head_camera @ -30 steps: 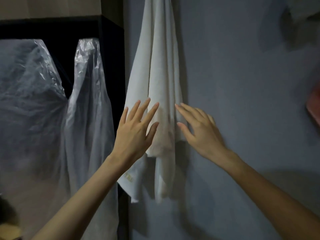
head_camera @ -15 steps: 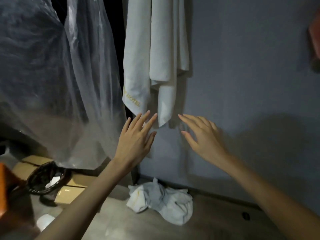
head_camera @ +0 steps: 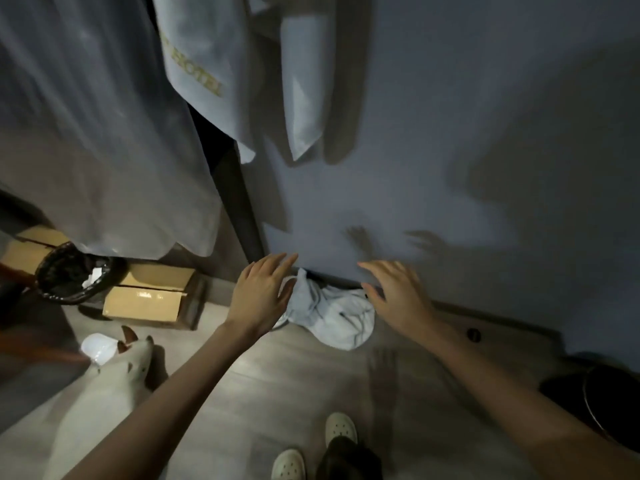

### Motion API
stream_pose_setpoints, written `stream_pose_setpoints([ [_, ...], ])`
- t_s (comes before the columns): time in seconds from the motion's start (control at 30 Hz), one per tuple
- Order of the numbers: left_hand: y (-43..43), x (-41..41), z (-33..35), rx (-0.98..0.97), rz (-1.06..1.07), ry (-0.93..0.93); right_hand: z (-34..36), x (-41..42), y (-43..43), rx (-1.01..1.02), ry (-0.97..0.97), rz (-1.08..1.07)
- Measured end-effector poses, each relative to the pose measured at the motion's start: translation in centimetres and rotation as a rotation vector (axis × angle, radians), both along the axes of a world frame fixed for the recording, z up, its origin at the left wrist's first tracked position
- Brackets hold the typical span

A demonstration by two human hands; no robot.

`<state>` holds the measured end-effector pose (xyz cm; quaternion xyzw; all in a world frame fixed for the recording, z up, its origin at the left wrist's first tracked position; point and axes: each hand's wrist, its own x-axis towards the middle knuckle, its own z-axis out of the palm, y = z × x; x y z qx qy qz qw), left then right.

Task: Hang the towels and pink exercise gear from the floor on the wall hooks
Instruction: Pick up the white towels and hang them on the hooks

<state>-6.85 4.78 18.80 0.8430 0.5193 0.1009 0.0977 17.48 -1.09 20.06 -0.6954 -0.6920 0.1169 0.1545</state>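
Found crumpled white towel (head_camera: pixel 332 315) on floor (head_camera: pixel 277 375) at base of wall (head_camera: pixel 450 133), between both hands. Observed left hand (head_camera: pixel 259 294) and right hand (head_camera: pixel 398 296) released, fingers spread, grasping nothing; contact with towel not determinable. Noted second towel (head_camera: pixel 204 64) hanging upper left, gold lettering read as "HOTEL", preceding characters illegible.

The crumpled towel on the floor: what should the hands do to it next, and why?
Probably lower both hands and grip the crumpled towel. The left hand and right hand hover open on either side of it, holding nothing, and it lies by the wall while a hanging towel is already up.
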Motion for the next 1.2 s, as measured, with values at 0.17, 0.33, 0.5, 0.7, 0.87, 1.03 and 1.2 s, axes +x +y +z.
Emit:
stream_pose_setpoints([
  [0.17,0.9,2.1,-8.5,-0.191,0.063,0.025,-8.8,2.6,1.6,-0.197,0.081,-0.063],
  [0.33,1.3,2.8,-19.6,-0.344,0.052,0.088,-19.9,3.2,3.1,-0.345,0.189,-0.105],
  [0.5,2.8,2.8,-35.1,-0.422,0.024,0.160,-34.3,2.7,4.5,-0.403,0.171,-0.027],
  [0.7,5.5,4.1,-55.9,-0.470,-0.086,0.245,-54.2,0.6,6.4,-0.501,0.112,0.040],
  [0.87,8.1,4.9,-69.8,-0.377,-0.250,0.285,-69.3,-0.7,7.9,-0.554,0.127,0.024],
  [1.03,10.1,4.2,-78.4,-0.161,-0.352,0.456,-79.2,-1.1,8.2,-0.504,-0.005,0.067],
  [1.2,11.0,5.3,-79.3,0.178,-0.366,0.227,-81.0,-1.1,8.4,-0.374,-0.135,0.031],
])
